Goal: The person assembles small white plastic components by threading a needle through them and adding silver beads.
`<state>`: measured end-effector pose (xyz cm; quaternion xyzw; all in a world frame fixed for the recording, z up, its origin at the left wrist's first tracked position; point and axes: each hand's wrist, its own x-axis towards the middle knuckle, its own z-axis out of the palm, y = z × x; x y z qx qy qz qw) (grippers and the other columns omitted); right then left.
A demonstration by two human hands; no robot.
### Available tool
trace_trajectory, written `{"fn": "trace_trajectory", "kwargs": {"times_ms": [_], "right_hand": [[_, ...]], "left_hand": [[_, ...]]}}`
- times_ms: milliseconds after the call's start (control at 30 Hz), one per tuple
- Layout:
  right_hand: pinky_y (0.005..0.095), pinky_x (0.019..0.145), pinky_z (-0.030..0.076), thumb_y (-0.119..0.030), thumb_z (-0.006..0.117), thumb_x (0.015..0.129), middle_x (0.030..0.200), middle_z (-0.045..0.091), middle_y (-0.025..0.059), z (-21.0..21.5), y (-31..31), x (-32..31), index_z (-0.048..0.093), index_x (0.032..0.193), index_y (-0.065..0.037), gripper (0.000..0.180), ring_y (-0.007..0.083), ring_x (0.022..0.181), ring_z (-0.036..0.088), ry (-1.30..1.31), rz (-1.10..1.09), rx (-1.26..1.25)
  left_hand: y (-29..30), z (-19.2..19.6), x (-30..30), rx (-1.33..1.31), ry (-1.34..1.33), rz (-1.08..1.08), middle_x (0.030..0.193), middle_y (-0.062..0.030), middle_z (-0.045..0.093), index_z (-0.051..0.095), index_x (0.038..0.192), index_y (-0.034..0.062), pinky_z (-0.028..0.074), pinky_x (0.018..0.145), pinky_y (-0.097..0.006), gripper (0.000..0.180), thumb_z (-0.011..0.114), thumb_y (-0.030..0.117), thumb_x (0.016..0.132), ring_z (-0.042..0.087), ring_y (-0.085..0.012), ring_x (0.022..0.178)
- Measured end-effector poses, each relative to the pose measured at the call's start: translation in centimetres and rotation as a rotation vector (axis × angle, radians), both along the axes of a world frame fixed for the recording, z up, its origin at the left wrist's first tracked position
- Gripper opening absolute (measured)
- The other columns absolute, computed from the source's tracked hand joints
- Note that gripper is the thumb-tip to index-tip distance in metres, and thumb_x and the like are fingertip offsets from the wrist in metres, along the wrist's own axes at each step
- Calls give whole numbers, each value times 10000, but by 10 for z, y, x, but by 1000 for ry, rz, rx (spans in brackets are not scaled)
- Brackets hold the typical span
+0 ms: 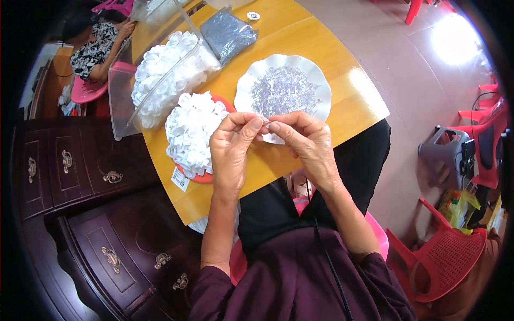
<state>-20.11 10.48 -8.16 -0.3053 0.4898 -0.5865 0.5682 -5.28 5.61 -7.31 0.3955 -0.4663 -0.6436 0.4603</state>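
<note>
Purple sleeves and dark trousers fill the lower frame as we look down on our own two hands, raised together just above the near edge of a yellow table [321, 51]. Our left hand [231, 147] and right hand [306, 143] meet fingertip to fingertip, thumb and forefinger of each pressed together in a pinch on one tiny clear piece [266, 124], so small that we cannot tell its exact shape. The other fingers curl loosely into the palms.

Just beyond the fingertips sits a white scalloped plate [246, 88] heaped with small clear tube-like bits [284, 90], seemingly of the same kind as the one pinched. Just off the left thumb, a red dish [202, 176] carries a mound of white folded pieces [190, 131]. Farther out on that side, a clear plastic bag [120, 109] holds more white pieces, and a smaller clear packet of greyish bits [227, 33] lies past the plate.

In our judgement, work this fine goes best with both pinches close to the piece's ends, hands steadied over the table edge so a slip drops it onto the plate or tabletop rather than our lap.

Well apart from the fingers, a dark wooden cabinet [80, 176] stands to the left, red plastic chairs [450, 257] to the right, and another person in a patterned top [96, 48] sits at the far left corner.
</note>
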Motion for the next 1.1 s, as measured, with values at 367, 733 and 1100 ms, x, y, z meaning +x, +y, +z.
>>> {"fn": "trace_trajectory", "kwargs": {"times_ms": [367, 733, 1100], "right_hand": [[188, 644, 434, -136, 698, 922, 823, 670, 0, 1, 18, 19, 700, 961, -6, 136, 29, 715, 540, -14, 51, 28], [173, 480, 351, -117, 686, 931, 741, 621, -25, -9, 44, 28, 667, 970, -6, 120, 15, 554, 457, -87, 167, 146], [304, 583, 520, -69, 762, 737, 886, 674, 37, -11, 42, 32, 703, 1027, -107, 299, 196, 712, 624, 953, 120, -664]], "left_hand": [[40, 2, 19, -27, -70, 81, 912, -63, 690, 656, 1042, -16, 493, 742, -227, 144, 641, 103, 961, 634, -87, 803], [68, -10, 41, 110, -27, 72, 845, -30, 678, 667, 979, 4, 487, 715, -215, 105, 667, 103, 943, 628, -74, 768], [80, -9, 65, 319, 99, 77, 843, -48, 662, 656, 948, 10, 469, 683, -236, 111, 635, 119, 952, 606, -98, 729]]}}
